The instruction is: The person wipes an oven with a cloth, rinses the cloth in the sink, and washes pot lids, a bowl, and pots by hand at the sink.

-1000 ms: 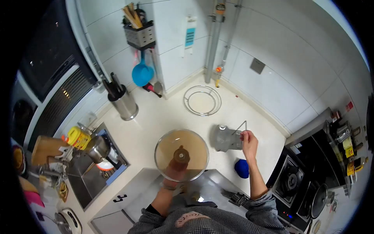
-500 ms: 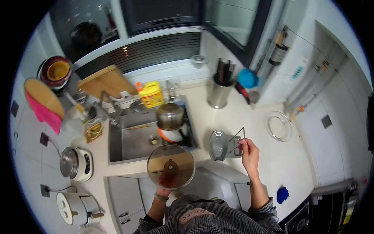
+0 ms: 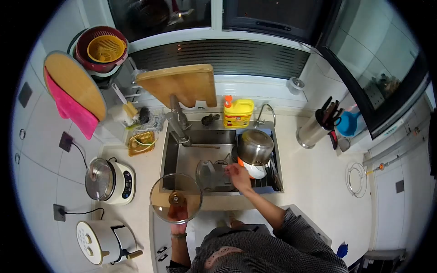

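Observation:
My left hand (image 3: 178, 214) is closed on a round glass pot lid (image 3: 185, 184) at the sink's front left edge; some of its fingers show only through the glass. Above the sink basin, my right hand (image 3: 238, 177) grips a grey, see-through rest (image 3: 207, 174) with a shallow dish at its left end. A thin bent metal wire shows by the fingers. Just beyond that hand, a steel pot (image 3: 256, 146) stands upside down on a white and orange dish (image 3: 255, 171) at the sink's right side.
A faucet (image 3: 178, 129) reaches over the sink (image 3: 166, 157). Behind it are a yellow detergent jug (image 3: 238, 113) and a wooden cutting board (image 3: 180, 84). A knife holder (image 3: 312, 129) stands right. An electric pot (image 3: 120, 182) and a white cooker (image 3: 100, 243) stand left.
My right hand has brought the grey rest from the right counter to above the sink. The lid in my left hand stays near the sink's front edge. The view has turned right.

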